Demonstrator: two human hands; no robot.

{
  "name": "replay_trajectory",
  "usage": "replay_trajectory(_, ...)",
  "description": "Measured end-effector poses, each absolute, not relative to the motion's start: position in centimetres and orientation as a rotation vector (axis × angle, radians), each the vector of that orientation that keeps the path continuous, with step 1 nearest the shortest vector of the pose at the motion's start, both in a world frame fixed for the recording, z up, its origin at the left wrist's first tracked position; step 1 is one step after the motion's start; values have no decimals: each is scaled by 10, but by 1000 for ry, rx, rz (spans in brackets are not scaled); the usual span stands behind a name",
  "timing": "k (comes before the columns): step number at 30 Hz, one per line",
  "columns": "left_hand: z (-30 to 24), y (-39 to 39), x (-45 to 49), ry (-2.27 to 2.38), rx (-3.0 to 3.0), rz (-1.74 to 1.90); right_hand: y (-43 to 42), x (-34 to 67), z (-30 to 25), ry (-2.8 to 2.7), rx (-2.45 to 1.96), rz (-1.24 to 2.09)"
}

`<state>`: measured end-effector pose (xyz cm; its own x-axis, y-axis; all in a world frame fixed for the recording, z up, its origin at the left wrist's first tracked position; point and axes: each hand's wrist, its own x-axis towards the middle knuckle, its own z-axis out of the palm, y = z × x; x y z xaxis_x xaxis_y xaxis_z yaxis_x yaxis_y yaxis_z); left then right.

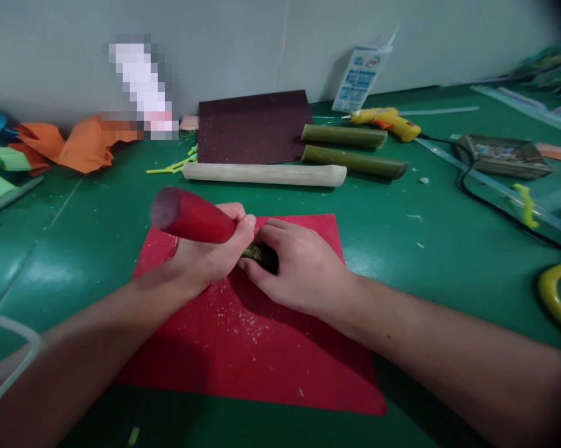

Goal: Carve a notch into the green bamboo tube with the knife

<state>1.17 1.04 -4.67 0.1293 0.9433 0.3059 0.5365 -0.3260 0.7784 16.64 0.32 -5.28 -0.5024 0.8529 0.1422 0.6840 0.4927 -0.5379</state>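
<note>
My left hand (pixel 213 249) is closed around a thick red handle (pixel 194 214) whose blunt end points up and to the left. The working end of this red-handled tool is hidden behind my fingers. My right hand (pixel 303 264) grips a short piece of green bamboo (pixel 260 254), only part of which shows between the two hands. Both hands are close together, above a red sheet (pixel 262 367). Pale shavings (pixel 247 326) are scattered over that sheet.
Behind the hands lie a pale peeled bamboo tube (pixel 264 175), two green bamboo halves (pixel 355 163) and a dark sheet (pixel 252 127). A yellow glue gun (pixel 387 121) with a black cord is at the back right. Orange paper (pixel 82 146) lies left; a yellow loop handle (pixel 558 298) right.
</note>
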Motion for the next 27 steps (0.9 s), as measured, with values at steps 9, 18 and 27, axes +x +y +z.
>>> replay_trajectory(9, -38, 8, 5, 1368, 2055, 936, 5, 168, -52, -2328, -1220, 706)
replay_trajectory(18, -48, 10, 11, 1371, 1756, 1245, 5, 168, -52, -2340, -1264, 656)
replay_trajectory(27, -42, 9, 8, 1327, 2007, 1011, 4, 168, -53, -2328, -1213, 668)
